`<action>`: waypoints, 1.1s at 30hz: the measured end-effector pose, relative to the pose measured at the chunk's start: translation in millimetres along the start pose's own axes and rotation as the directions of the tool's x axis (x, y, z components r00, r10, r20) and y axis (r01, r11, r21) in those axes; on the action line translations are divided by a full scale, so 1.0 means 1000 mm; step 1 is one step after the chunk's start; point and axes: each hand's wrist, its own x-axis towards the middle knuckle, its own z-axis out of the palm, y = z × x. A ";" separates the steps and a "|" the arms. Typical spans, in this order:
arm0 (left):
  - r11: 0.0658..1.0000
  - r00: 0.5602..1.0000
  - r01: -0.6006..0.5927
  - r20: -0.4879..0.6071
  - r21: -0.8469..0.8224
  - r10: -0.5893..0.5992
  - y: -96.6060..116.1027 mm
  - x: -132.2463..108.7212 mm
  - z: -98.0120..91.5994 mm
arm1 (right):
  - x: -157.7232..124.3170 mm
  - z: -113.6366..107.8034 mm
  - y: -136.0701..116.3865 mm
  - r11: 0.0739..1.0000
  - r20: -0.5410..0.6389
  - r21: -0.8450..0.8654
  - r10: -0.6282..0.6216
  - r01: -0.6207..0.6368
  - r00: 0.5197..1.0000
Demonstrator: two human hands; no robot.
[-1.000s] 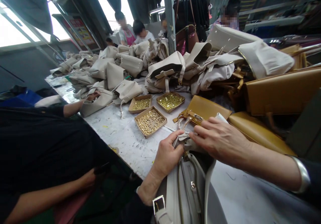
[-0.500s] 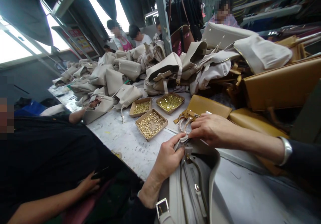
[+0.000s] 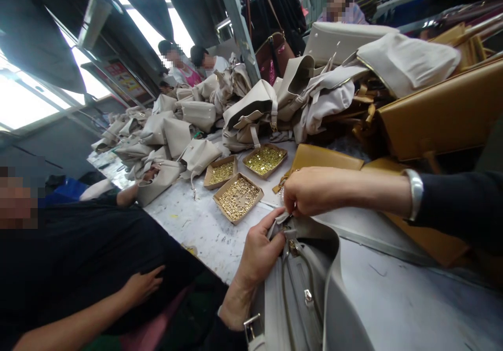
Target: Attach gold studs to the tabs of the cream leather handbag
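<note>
At the far end of an open grey bag (image 3: 275,298), the left grip (image 3: 259,246) and the right grip (image 3: 310,188) are working close together; the left grip is clamping on the bag's edge, its thumb lying along the near side, its index finger stretching forward to the rim, its wrist bending up from the lower left; the right grip is arching over that same rim, its knuckles facing upward, its fingers curling down just beside the left fingertips, its forearm extending almost level to the right; whatever lies between those right fingers is hiding from view, so I cannot tell whether they are clamping on anything.

Behind the right grip, a silvery band (image 3: 414,194) is circling the wrist next to a dark sleeve (image 3: 456,199); below both grips, the bag is showing a zip pull (image 3: 308,296), while a metal buckle (image 3: 252,326) is sitting near the left wrist.

Beyond the left grip, three shallow trays (image 3: 251,209) are standing on the surface (image 3: 196,212), holding small gold-coloured pieces (image 3: 238,199); just beyond the right grip, a mustard bag (image 3: 326,156) is lying, with a larger mustard bag (image 3: 440,125) resting farther right; past the trays, a heap of pale bags (image 3: 198,115) is spreading; well left of the left grip, a co-worker (image 3: 78,256) in dark clothing is reaching one arm toward the heap.
</note>
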 end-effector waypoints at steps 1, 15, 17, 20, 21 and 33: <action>1.000 1.000 0.004 -0.006 0.003 -0.004 0.000 0.000 0.000 | -0.002 -0.002 -0.004 0.998 -0.043 -0.059 -0.011 0.008 0.999; 0.997 1.000 -0.030 0.000 -0.075 0.030 -0.001 -0.004 0.004 | -0.035 -0.018 -0.012 0.987 -0.205 -0.162 -0.055 0.022 0.977; 0.996 1.000 -0.030 -0.009 -0.078 0.029 0.000 -0.006 0.004 | -0.036 -0.017 -0.006 0.998 -0.235 -0.068 -0.031 0.015 0.972; 0.997 0.998 -0.042 -0.058 -0.069 0.038 0.002 -0.009 0.007 | -0.032 -0.006 0.004 0.993 -0.323 0.118 0.022 0.017 0.946; 0.997 0.995 -0.044 -0.088 -0.061 0.039 0.003 -0.009 0.009 | -0.030 0.001 0.007 0.980 -0.348 0.196 0.042 0.029 0.937; 0.995 0.977 -0.028 -0.215 -0.095 0.007 0.006 -0.004 0.016 | -0.009 0.072 0.001 0.924 -0.355 0.378 0.086 0.059 0.931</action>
